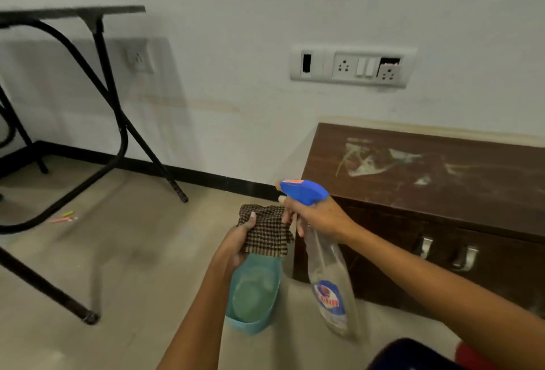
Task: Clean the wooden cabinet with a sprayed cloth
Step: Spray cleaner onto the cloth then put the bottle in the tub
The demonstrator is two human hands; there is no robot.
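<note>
A low dark wooden cabinet [427, 169] stands against the wall at the right, its top marked with pale dusty smears. My left hand [240, 241] grips a brown checked cloth [267, 232] in front of the cabinet's left end. My right hand [317, 216] holds a clear spray bottle [328, 278] by its neck, fingers round the trigger. The blue spray head [305, 191] points left, just above the cloth.
A light blue plastic tub [252, 293] sits on the floor below my hands. A black-framed folding table [73, 98] stands at the left. A switch and socket panel [352, 66] is on the wall. Small coloured bits [63, 217] lie on the floor.
</note>
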